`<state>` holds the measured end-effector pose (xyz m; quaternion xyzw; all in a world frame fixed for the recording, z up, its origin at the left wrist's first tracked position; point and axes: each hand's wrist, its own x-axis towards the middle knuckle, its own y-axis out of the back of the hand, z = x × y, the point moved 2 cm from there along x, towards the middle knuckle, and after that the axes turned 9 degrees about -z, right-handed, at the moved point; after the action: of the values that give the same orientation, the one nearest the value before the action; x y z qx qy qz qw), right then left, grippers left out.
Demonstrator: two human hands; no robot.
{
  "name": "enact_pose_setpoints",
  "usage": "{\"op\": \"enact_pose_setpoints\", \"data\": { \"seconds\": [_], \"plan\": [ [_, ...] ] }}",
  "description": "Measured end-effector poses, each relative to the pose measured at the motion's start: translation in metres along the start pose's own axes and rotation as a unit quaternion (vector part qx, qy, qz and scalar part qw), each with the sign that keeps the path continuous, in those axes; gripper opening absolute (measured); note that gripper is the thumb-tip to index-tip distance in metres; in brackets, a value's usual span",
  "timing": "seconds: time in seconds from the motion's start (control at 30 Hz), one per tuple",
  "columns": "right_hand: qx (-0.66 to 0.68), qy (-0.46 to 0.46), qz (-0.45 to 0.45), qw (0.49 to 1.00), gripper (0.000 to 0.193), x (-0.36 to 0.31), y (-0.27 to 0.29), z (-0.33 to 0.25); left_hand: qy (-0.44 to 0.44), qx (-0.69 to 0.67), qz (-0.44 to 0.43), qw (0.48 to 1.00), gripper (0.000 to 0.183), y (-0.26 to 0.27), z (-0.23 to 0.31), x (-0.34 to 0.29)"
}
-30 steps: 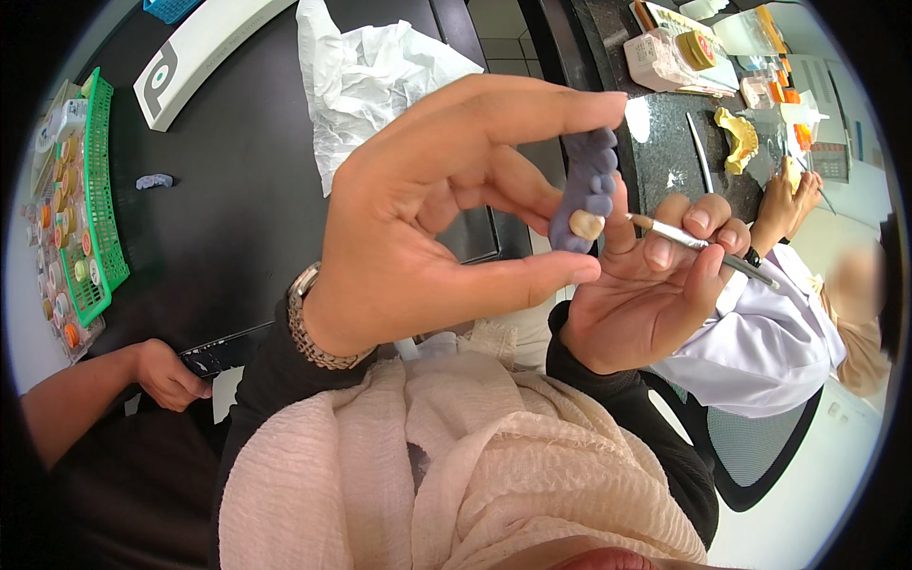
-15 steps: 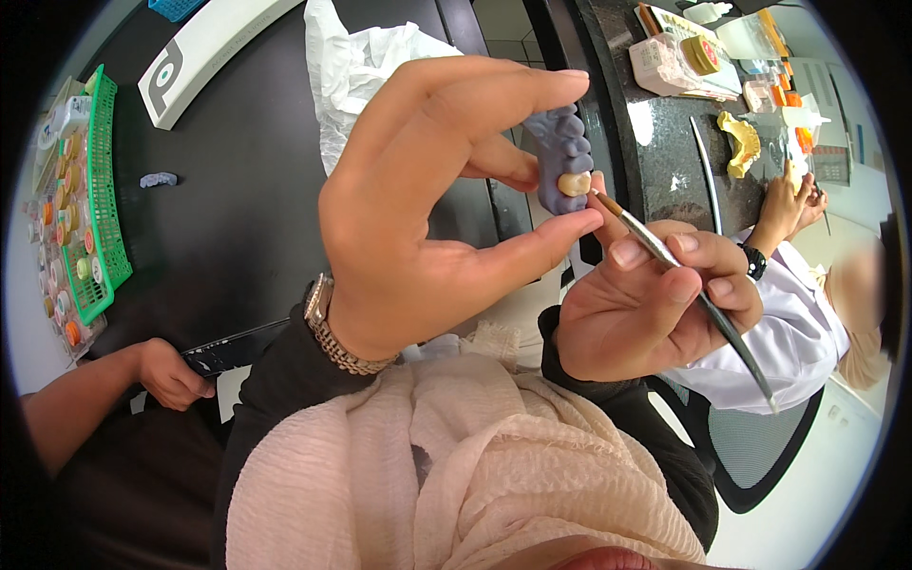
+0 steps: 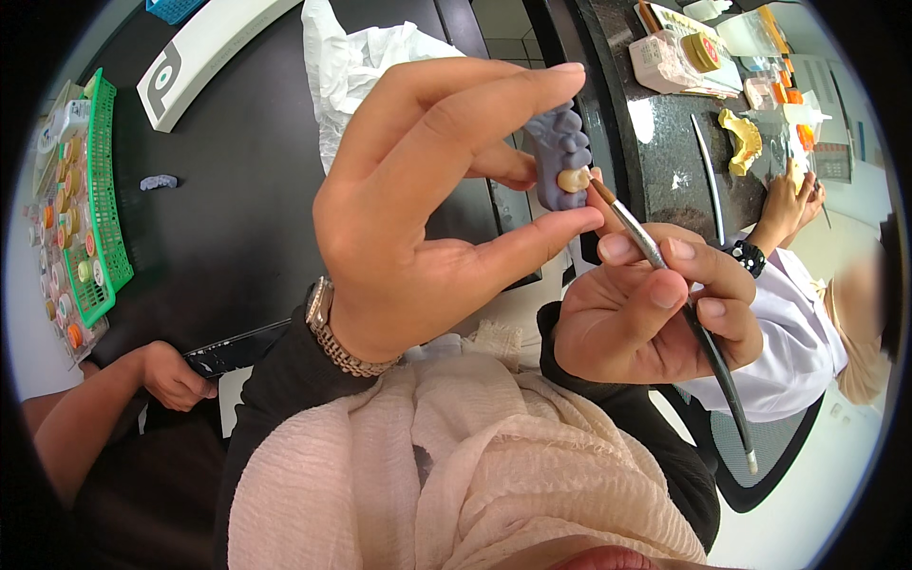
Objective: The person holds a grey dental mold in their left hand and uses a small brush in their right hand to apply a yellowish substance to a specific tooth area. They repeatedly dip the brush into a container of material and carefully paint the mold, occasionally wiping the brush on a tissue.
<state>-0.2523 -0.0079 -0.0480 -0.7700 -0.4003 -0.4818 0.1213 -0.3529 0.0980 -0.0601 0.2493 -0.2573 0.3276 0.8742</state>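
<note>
Left hand fingers: the left hand (image 3: 418, 218) is raised well above the worktop, thumb (image 3: 532, 237) and fingertips pinched on a grey-violet dental model (image 3: 560, 157), gripping it from below and from the side.
Dental model: upright in that grip, a row of moulded teeth along its edge, one cream-coloured tooth (image 3: 573, 179) set at its lower end, just above the thumb tip.
Right hand fingers: the right hand (image 3: 655, 309) is curled tight around a thin brush (image 3: 679, 294), held like a pen.
Brush: its tip touches the cream tooth; the dark handle slants away toward 5 o'clock, past the knuckles.
Wrist: a metal watch (image 3: 332, 328) sits on the left wrist, above a dark sleeve and a pale pink scarf (image 3: 427, 465).
At 12 o'clock: a crumpled white tissue (image 3: 356, 66) lies on the black worktop (image 3: 237, 190).
At 9 o'clock: a green basket (image 3: 100, 209) of small jars, with another person's hand (image 3: 171, 375) below it at 8 o'clock.
At 2 o'clock: a yellow dental cast (image 3: 741, 138) on a dark worktop, a person in a white coat (image 3: 788, 332) beside it.
</note>
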Motion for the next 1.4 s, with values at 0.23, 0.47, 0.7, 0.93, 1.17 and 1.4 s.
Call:
{"op": "enact_pose_setpoints", "data": {
  "seconds": [0.23,0.47,0.7,0.93,1.17,1.4],
  "plan": [
    [-0.017,0.003,-0.009,1.000,0.020,0.0043,0.0020,0.0025,0.010,-0.006,0.005,1.000,0.062,0.0003,0.0006,0.0033],
    [-0.016,0.005,-0.035,0.999,0.021,0.0062,0.0058,0.0059,0.016,-0.003,0.003,1.000,0.062,-0.0009,-0.0013,0.0048],
    [-0.017,0.003,-0.019,1.000,0.022,0.0058,0.0048,0.0066,0.016,-0.003,0.001,1.000,0.062,-0.0015,-0.0012,0.0061],
    [0.004,-0.008,0.008,1.000,0.023,0.0057,0.0046,0.0058,0.002,0.002,0.001,1.000,0.062,-0.0014,-0.0024,0.0066],
    [0.011,-0.006,-0.019,1.000,0.021,0.0059,0.0069,0.0088,0.001,0.001,0.009,1.000,0.062,-0.0013,-0.0029,0.0070],
    [0.024,-0.013,-0.019,0.999,0.019,0.0038,0.0064,0.0078,-0.013,0.001,0.004,1.000,0.062,-0.0005,-0.0045,0.0057]
  ]
}}
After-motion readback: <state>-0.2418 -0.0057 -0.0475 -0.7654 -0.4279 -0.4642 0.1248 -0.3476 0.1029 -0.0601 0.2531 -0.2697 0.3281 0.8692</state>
